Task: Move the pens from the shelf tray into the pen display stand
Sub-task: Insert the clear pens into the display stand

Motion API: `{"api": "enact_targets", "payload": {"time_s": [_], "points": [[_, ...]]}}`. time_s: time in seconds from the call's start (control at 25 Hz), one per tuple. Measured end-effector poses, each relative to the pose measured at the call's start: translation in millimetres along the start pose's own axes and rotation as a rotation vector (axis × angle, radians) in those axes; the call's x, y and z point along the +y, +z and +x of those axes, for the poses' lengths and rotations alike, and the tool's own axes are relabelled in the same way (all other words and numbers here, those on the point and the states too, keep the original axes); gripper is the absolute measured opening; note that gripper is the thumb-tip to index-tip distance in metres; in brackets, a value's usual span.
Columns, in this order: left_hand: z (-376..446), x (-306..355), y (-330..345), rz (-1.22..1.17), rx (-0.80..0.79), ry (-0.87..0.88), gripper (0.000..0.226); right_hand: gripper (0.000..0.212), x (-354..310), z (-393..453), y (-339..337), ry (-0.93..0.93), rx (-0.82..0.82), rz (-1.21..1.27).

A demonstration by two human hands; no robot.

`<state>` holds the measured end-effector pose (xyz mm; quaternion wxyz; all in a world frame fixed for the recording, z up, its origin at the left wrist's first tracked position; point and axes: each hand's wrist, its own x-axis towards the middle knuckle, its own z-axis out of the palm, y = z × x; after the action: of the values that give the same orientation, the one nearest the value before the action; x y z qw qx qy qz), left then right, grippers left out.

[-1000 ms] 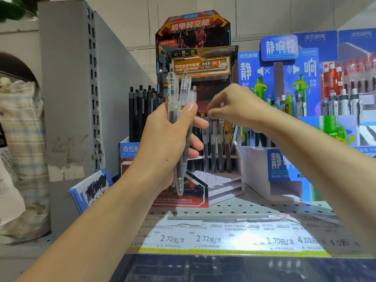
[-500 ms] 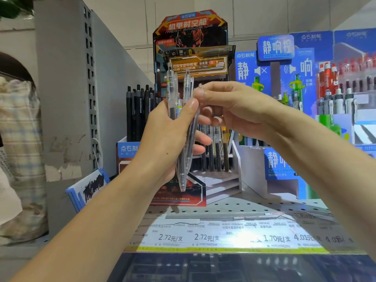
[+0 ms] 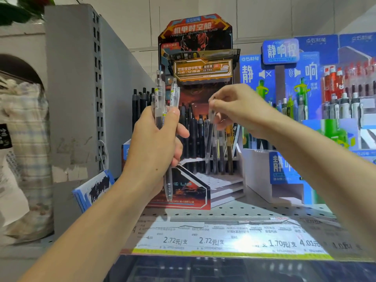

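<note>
My left hand [image 3: 156,139] grips a small bundle of clear pens [image 3: 162,102] upright in front of the pen display stand [image 3: 195,43], a red and black cardboard unit with stepped tiers. My right hand [image 3: 238,110] pinches the top of a single clear pen [image 3: 209,139] and holds it upright among the dark pens [image 3: 195,135] standing in the stand's back rows. The pen's lower end sits among those pens, at the rear tier. The stand's front steps [image 3: 223,184] hold no pens.
A blue display stand [image 3: 284,167] with green and grey pens stands right of the stand. Black pens [image 3: 140,102] stand behind my left hand. A grey shelf divider [image 3: 75,88] rises at left. Price labels [image 3: 203,239] line the perforated shelf's front edge.
My right hand took one clear pen from the bundle in my left hand and carried it right and down into the stand's back row. My left hand stayed in place.
</note>
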<state>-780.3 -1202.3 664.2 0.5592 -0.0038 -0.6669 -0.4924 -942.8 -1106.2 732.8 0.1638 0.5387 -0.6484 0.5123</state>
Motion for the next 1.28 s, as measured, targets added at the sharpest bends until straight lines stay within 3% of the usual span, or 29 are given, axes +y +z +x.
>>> {"api": "enact_targets", "payload": {"time_s": [0.72, 0.84, 1.04, 1.16, 1.24, 1.28], "points": [[-3, 2, 6, 0.017, -0.046, -0.002, 0.015, 0.011, 7, -7, 16, 0.085, -0.156, -0.086], [-3, 1, 6, 0.019, -0.048, -0.002, 0.016, 0.021, 9, -9, 20, 0.07, -0.133, -0.064], [-2, -1, 6, 0.025, -0.058, -0.004, 0.015, 0.014, 6, -8, 21, -0.171, 0.006, -0.552], [-1, -2, 6, 0.043, -0.067, 0.0, 0.016, 0.02, 4, -7, 16, -0.202, 0.017, -0.63], [0, -2, 7, 0.045, -0.079, -0.009, 0.017, 0.023, 4, -7, 15, -0.197, 0.079, -0.484], [0, -2, 8, 0.037, -0.088, -0.017, 0.017, 0.023, 2, -8, 14, -0.159, 0.084, -0.262]]}}
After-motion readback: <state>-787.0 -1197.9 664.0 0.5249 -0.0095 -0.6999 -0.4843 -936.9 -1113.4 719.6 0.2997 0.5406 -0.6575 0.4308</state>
